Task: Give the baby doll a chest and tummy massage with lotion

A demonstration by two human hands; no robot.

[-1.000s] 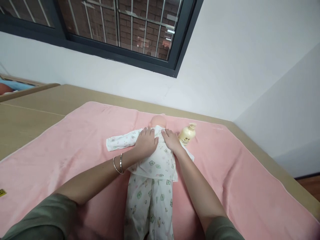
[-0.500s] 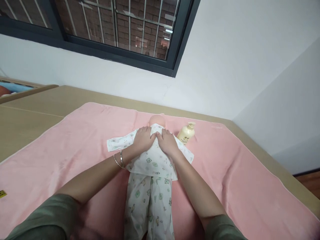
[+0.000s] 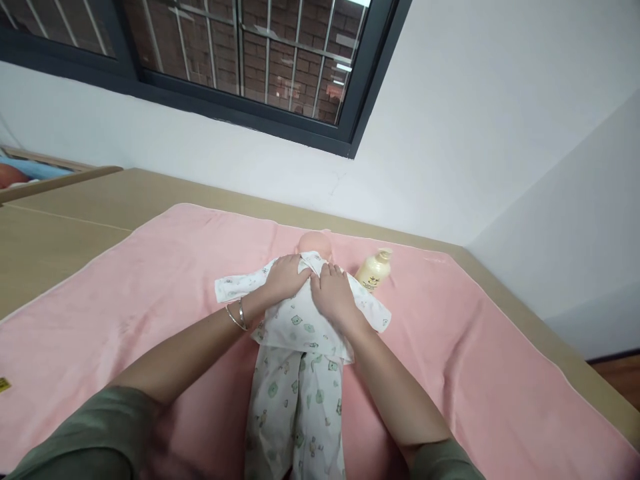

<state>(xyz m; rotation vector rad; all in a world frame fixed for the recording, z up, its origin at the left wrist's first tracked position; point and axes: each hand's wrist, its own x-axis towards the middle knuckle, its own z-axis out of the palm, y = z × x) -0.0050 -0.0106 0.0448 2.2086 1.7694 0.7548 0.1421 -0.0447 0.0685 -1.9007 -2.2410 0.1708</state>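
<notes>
A baby doll (image 3: 316,243) lies on its back on a pink towel (image 3: 150,280), dressed in a white printed top (image 3: 300,327) and matching trousers (image 3: 295,407). My left hand (image 3: 284,277), with two bangles on the wrist, rests on the doll's left chest near the collar. Close beside it, my right hand (image 3: 333,293) lies on the right chest. Both press the fabric near the neckline; whether the fingers pinch the cloth I cannot tell. The doll's head shows just beyond my fingertips.
A cream pump bottle (image 3: 373,270) lies on the towel right of the doll's head. The towel covers a tan surface (image 3: 60,227) set against a white wall under a dark-framed window (image 3: 240,60). A small yellow item (image 3: 4,385) sits at the towel's left edge.
Both hands have slid a little toward the doll's collar and closer together. The camera view shifted slightly.
</notes>
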